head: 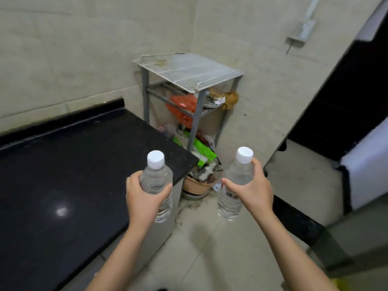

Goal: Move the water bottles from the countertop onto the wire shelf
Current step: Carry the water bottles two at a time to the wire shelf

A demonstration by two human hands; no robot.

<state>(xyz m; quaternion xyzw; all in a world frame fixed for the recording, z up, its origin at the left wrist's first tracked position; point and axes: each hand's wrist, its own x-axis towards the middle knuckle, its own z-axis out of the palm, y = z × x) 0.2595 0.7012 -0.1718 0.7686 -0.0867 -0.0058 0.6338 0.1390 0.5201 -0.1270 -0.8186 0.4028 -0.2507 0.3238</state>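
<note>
While the left hand (144, 198) grips one water bottle (156, 179) upright and the right hand (255, 190) grips a second bottle (239, 175) likewise, the wire shelf (189, 70) stands ahead and above, roughly midway between both hands, past the end of the counter (63, 164).

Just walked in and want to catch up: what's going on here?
A person holds two capped water bottles upright beside the black countertop. The left hand grips the left bottle, the right hand grips the right bottle. Both are in the air, short of the wire shelf in the corner; neither stands on it yet.
</note>
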